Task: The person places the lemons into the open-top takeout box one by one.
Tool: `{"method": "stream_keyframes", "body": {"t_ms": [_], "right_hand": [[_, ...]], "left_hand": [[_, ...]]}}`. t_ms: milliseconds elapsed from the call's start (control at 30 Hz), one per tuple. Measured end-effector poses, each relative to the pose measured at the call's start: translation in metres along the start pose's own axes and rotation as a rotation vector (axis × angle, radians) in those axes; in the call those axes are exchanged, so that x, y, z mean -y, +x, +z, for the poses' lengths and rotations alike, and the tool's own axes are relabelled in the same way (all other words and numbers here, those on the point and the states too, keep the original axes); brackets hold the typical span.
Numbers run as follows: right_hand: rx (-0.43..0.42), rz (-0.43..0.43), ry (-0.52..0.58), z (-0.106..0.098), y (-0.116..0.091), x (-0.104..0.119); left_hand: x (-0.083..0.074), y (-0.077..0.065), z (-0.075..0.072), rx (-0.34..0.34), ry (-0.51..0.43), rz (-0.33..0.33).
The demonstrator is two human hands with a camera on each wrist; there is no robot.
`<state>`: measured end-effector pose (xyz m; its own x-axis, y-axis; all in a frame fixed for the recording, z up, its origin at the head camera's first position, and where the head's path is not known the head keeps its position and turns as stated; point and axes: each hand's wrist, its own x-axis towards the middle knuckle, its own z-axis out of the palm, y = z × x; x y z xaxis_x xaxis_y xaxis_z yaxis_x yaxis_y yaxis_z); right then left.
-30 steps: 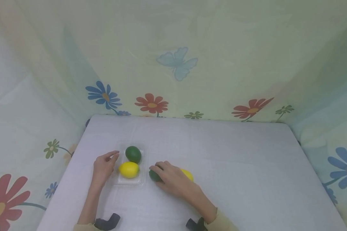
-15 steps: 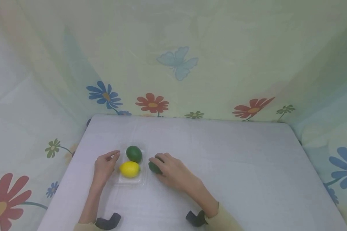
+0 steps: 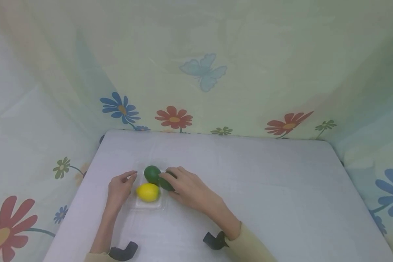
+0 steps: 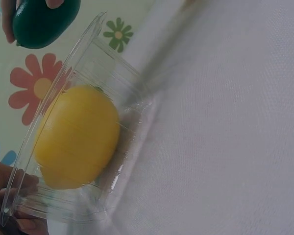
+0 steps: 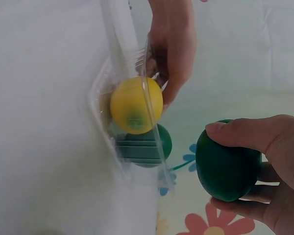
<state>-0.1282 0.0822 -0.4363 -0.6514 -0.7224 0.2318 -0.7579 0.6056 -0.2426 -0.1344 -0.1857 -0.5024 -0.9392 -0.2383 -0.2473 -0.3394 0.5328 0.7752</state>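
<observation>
A clear plastic tray (image 3: 147, 208) stands left of the table's middle. Inside it a yellow lemon (image 3: 148, 192) lies in front of a dark green lime (image 3: 152, 174). My left hand (image 3: 119, 187) pinches the tray's left rim; in the left wrist view its fingers (image 4: 32, 225) show at that edge. A second lime (image 5: 225, 166) is in my right hand (image 3: 191, 189), thumb on one side and fingers round the other. This lime is raised beside the tray's right rim, overlapping it in the head view.
The white-covered table (image 3: 265, 193) stretches away to the right. Flower-printed curtains (image 3: 242, 72) hang along its back and sides. Black curved pieces (image 3: 123, 251) sit at both wrists.
My right hand has lifted the lime and carried it left and away from me to the tray. A yellow fruit seen beside that hand earlier is now hidden. The left hand stays put.
</observation>
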Motion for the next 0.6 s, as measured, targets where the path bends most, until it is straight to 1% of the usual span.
{"method": "stream_keyframes", "body": {"t_ms": [300, 433, 600], "right_hand": [[0.003, -0.026, 0.003, -0.003, 0.021, 0.007], [0.008, -0.038, 0.005, -0.001, 0.032, 0.008], [0.034, -0.04, 0.037, 0.004, 0.044, 0.009]], "left_hand": [[0.003, 0.001, 0.0, -0.008, 0.001, 0.034], [0.003, 0.002, 0.001, -0.006, 0.004, 0.034], [0.004, 0.002, 0.001, -0.013, 0.014, 0.042]]}}
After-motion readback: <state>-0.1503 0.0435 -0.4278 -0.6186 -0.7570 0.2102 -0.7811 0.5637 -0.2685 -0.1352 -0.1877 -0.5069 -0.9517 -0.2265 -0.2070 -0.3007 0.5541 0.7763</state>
